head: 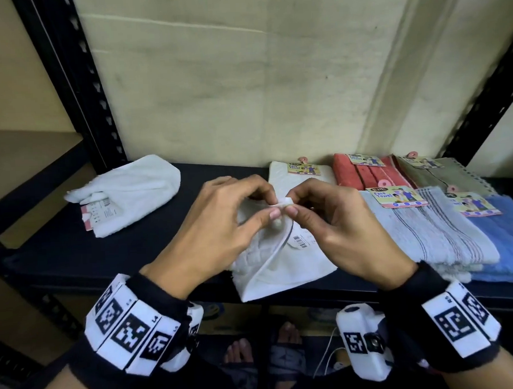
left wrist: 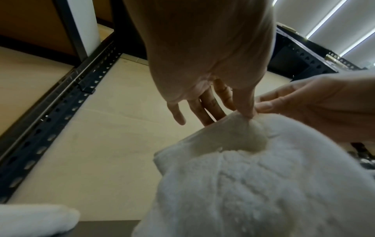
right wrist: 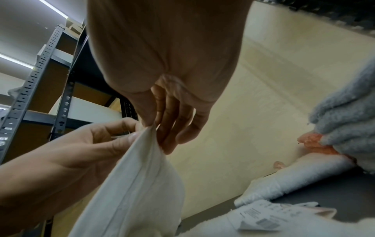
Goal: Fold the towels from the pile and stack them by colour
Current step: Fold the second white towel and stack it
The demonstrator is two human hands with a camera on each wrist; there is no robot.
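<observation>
White towel (head: 270,270) is held up over the front edge of the dark shelf (head: 60,250), its lower fold resting on the shelf, its top corner raised between both hands. Left hand (head: 218,222): corner pinched between thumb and forefinger; in the left wrist view the other fingers (left wrist: 178,113) are seen hanging loosely extended. Right hand (head: 333,220): the same corner pinched from the other side, thumb tip nearly touching the left thumb; remaining fingers loosely curved behind the cloth. A barcode label (head: 300,241) is seen on the towel, just below the pinch.

Relative to the held white towel: a loosely folded white towel (head: 131,194) with a paper tag lies well to its left on the shelf; a folded white towel (head: 295,178) with a "Face Towel" card lies directly behind it; a red towel (head: 363,172) and an olive-grey towel (head: 445,177) lie behind and to the right, by the wall; a pale grey striped towel (head: 433,233) lies just to its right, a blue towel (head: 507,242) beyond that
</observation>
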